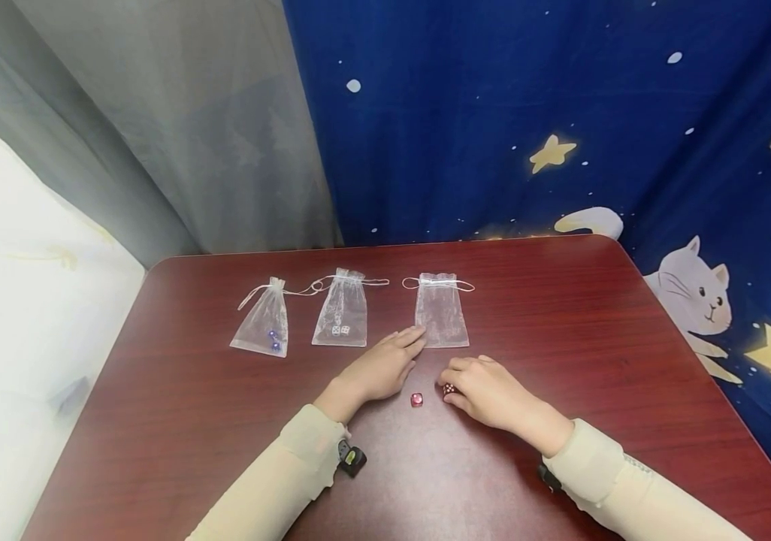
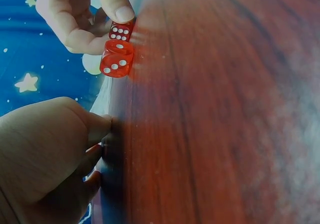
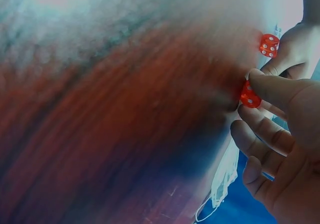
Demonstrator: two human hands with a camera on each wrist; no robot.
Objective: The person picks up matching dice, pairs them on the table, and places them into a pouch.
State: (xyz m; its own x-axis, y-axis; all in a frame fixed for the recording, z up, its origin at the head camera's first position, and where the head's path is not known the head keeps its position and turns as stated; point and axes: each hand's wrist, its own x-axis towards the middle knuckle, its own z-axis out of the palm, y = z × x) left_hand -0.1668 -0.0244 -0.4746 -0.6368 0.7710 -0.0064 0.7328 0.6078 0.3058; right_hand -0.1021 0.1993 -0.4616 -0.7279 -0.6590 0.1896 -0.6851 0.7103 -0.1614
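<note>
My right hand (image 1: 490, 392) pinches a red translucent die (image 3: 250, 95) between thumb and fingers, low over the table. A second red die (image 1: 416, 400) lies on the tabletop between the two hands, its white pips showing in the left wrist view. My left hand (image 1: 382, 368) rests palm down, fingers extended, with the fingertips touching the lower left corner of a sheer white drawstring bag (image 1: 445, 319). That bag lies flat with no dice visible inside. In the left wrist view, the left hand's fingertips are partly hidden behind its thumb.
To the left lie two more sheer bags: a middle bag (image 1: 352, 304) with white dice (image 1: 340, 330) in it, and a far-left bag (image 1: 260, 327) holding blue dice (image 1: 274, 340). All rest on the reddish-brown table (image 1: 176, 391). Curtains (image 1: 439, 128) hang behind its back edge.
</note>
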